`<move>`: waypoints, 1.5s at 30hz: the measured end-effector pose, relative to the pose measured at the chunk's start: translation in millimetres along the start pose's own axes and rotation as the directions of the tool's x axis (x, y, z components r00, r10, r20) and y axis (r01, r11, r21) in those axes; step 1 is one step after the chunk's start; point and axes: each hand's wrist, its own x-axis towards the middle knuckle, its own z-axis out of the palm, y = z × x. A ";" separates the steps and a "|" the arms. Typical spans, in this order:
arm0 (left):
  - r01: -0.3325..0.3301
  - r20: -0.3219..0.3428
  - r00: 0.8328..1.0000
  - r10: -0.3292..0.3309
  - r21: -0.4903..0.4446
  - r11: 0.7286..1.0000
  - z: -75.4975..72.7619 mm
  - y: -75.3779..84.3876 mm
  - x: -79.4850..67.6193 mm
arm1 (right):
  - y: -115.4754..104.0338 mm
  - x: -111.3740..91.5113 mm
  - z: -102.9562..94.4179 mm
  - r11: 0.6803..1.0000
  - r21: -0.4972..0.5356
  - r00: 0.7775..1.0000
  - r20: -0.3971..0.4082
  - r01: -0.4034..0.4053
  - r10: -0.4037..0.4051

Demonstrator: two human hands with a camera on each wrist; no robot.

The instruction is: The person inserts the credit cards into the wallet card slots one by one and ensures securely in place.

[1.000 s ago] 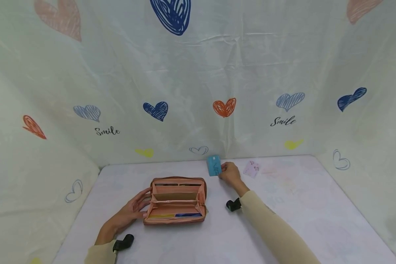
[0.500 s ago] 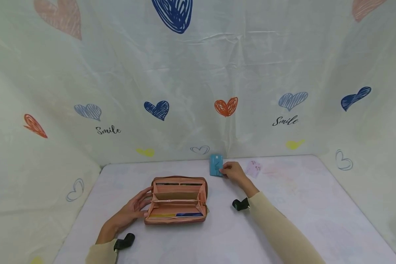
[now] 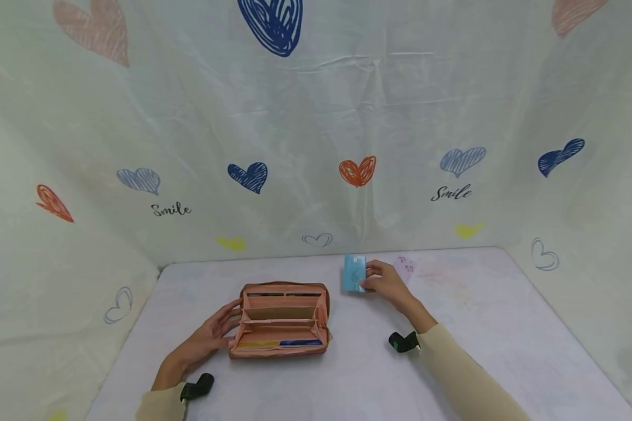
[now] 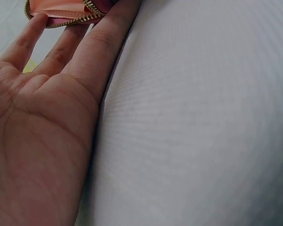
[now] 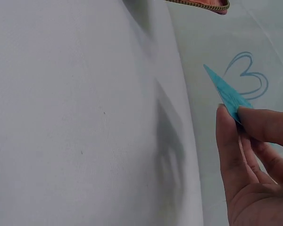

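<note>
A pink zip-around wallet lies spread on the white table, its pockets facing up. A yellow card and a blue card show along its front pocket, and dark card edges line the back slots. My left hand rests against the wallet's left side; in the left wrist view its fairly straight fingers reach the zip edge. To the wallet's right and behind it, my right hand pinches a light-blue card by its right edge. The right wrist view shows that card between thumb and fingers, raised over its shadow.
A small pale pink patterned card lies behind my right hand, partly covered by it. The table ends at a white curtain printed with hearts. Black wrist cameras sit at both sleeves.
My right hand has lifted the blue card from the table's back edge and drawn it nearer and slightly right, tilting it. The left hand and the wallet have stayed put.
</note>
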 end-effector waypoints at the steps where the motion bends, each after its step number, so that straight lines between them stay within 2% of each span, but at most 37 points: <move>1: 0.001 -0.002 1.000 -0.001 0.001 1.000 0.0 -0.2 -0.1 | -0.9 -2.1 -1.5 1.000 0.011 1.000 0.006 0.003 -0.003; 4: 0.011 -0.009 1.000 -0.011 -0.003 1.000 -0.5 -1.4 0.0 | -5.3 -7.2 -4.6 1.000 0.023 1.000 0.020 -0.014 0.014; 10: 0.018 -0.011 1.000 -0.018 -0.016 1.000 -3.0 -4.4 0.5 | -12.2 -14.2 -6.2 1.000 0.003 1.000 0.018 0.015 -0.015; 19: 0.016 -0.008 1.000 -0.016 -0.016 1.000 -1.4 -2.5 -0.7 | -37.2 -23.6 2.5 0.992 0.000 0.991 0.033 0.129 -0.129; 24: -0.002 -0.007 1.000 0.002 -0.005 1.000 -0.3 -0.5 0.2 | -53.2 -26.9 10.5 0.978 -0.021 0.977 0.058 0.206 -0.205; 31: -0.007 -0.001 1.000 0.007 0.010 1.000 -0.4 -0.4 0.8 | -70.8 -28.4 23.6 0.962 -0.072 0.964 0.062 0.263 -0.259; 40: 0.002 -0.001 1.000 -0.002 0.007 1.000 0.5 1.7 0.7 | -86.8 -26.2 40.9 0.926 -0.073 0.926 0.109 0.371 -0.362; 45: -0.002 0.002 1.000 0.002 0.008 1.000 1.0 2.4 0.0 | -95.0 -23.3 54.8 0.900 -0.121 0.906 0.118 0.418 -0.406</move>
